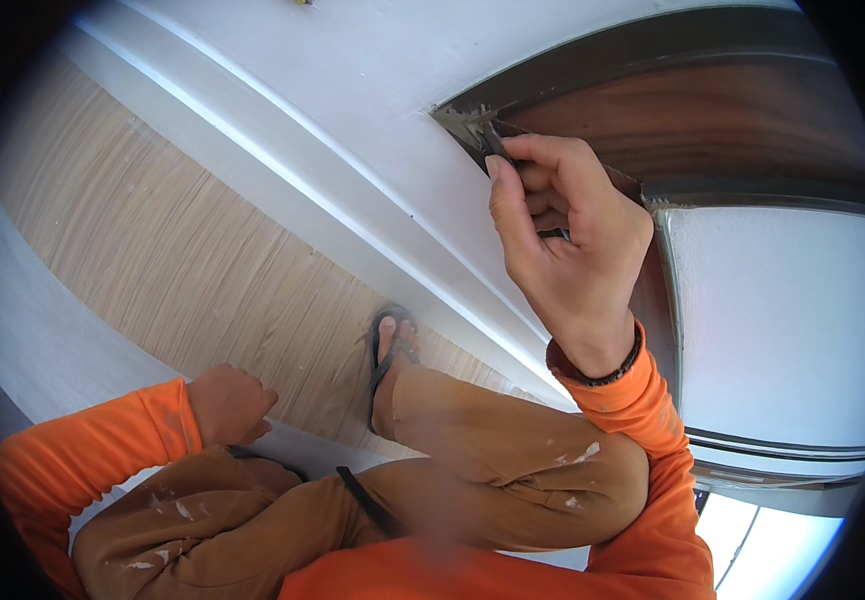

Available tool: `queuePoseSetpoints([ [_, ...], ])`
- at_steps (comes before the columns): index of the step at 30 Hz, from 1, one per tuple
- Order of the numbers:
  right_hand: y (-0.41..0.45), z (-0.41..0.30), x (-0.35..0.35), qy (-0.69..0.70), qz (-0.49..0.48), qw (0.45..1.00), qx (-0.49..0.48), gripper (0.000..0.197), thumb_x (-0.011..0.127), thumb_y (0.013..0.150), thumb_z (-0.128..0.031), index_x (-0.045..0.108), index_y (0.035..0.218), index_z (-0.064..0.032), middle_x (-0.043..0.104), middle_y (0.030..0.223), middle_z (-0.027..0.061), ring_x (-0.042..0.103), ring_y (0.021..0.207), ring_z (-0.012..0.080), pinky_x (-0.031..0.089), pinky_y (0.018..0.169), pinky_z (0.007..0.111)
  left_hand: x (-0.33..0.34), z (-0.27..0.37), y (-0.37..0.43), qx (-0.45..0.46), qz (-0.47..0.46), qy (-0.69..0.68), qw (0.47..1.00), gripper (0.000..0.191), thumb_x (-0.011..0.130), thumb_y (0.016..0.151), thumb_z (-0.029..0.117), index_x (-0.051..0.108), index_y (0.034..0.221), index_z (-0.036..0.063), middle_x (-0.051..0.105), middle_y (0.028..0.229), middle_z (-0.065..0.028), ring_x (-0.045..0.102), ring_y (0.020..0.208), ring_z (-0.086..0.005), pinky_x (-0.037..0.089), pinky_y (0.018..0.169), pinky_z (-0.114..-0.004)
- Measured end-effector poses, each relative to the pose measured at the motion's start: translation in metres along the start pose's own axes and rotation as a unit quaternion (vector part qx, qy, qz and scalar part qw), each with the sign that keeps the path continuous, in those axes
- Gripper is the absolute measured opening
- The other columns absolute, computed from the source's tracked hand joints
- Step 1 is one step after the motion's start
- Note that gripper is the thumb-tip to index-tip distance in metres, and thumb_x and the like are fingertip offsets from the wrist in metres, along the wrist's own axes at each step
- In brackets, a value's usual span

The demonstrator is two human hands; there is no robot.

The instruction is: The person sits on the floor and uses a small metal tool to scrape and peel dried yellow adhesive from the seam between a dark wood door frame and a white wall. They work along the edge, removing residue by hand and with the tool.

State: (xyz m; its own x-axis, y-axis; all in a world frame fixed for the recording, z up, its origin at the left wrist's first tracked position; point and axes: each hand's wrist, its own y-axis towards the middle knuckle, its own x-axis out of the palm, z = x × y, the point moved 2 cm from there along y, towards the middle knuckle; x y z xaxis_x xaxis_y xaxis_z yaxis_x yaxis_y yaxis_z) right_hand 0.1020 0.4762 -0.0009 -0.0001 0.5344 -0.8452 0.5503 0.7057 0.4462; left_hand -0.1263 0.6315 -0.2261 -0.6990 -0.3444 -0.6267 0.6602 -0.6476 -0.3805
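My right hand (571,202) pinches a small dark, thin tool (494,141) between thumb and forefinger. The tool's tip meets the corner of a dark brown frame (627,52) set in a white wall (372,82), where greyish filler-like smears (477,120) show. What the tool is exactly, I cannot tell, since my fingers cover most of it. Inside the frame lies a reddish-brown wood-grain panel (687,120). Low on the left, my left hand (231,405) is curled near my left knee, and no object shows in it.
A white ledged moulding (252,127) runs along the wall above a wood-grain floor (199,247). My sandalled foot (391,337) stands near that moulding. A white panel (774,322) with dark edging lies right of my right wrist. White marks spot my brown trousers (492,457).
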Motion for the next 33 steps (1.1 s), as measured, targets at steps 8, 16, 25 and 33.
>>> queuePoseSetpoints([
  [8,0.004,0.0,-0.006,-0.035,-0.014,0.995,-0.093,0.019,0.076,0.079,0.007,0.07,0.095,-0.0013,0.067,0.077,0.0093,0.062,0.059,0.0209,0.049,0.052,0.029,0.0,0.002,0.001,-0.011,-0.017,0.009,1.0,0.038,0.069,0.089,0.039,0.068,0.094,0.0011,0.071,0.08,-0.0193,0.07,0.08,-0.04,0.055,0.076,-0.05],
  [16,0.012,-0.011,-0.018,-0.089,0.03,0.984,-0.154,0.021,0.072,0.081,0.014,0.072,0.098,0.0015,0.067,0.089,0.011,0.063,0.068,0.0168,0.052,0.059,0.025,-0.001,0.004,0.001,-0.02,-0.052,-0.006,0.998,0.037,0.067,0.091,0.037,0.069,0.098,0.0012,0.071,0.084,-0.0191,0.07,0.086,-0.0388,0.054,0.08,-0.05],
  [25,0.018,-0.019,-0.016,-0.124,0.035,0.976,-0.175,0.02,0.072,0.082,0.014,0.072,0.097,0.0003,0.067,0.091,0.0086,0.063,0.069,0.014,0.05,0.059,0.024,-0.003,0.007,0.004,-0.041,-0.047,-0.002,0.998,0.035,0.069,0.089,0.036,0.069,0.099,0.0022,0.072,0.086,-0.0187,0.07,0.086,-0.038,0.054,0.08,-0.048],
  [33,0.016,-0.016,-0.01,-0.11,0.035,0.979,-0.167,0.031,0.071,0.071,0.02,0.071,0.095,-0.0005,0.064,0.088,0.0113,0.062,0.07,0.0229,0.05,0.061,0.029,0.001,0.007,-0.001,-0.041,-0.029,0.0,0.999,0.035,0.07,0.088,0.036,0.069,0.099,0.0017,0.072,0.086,-0.0177,0.071,0.087,-0.036,0.053,0.083,-0.046],
])
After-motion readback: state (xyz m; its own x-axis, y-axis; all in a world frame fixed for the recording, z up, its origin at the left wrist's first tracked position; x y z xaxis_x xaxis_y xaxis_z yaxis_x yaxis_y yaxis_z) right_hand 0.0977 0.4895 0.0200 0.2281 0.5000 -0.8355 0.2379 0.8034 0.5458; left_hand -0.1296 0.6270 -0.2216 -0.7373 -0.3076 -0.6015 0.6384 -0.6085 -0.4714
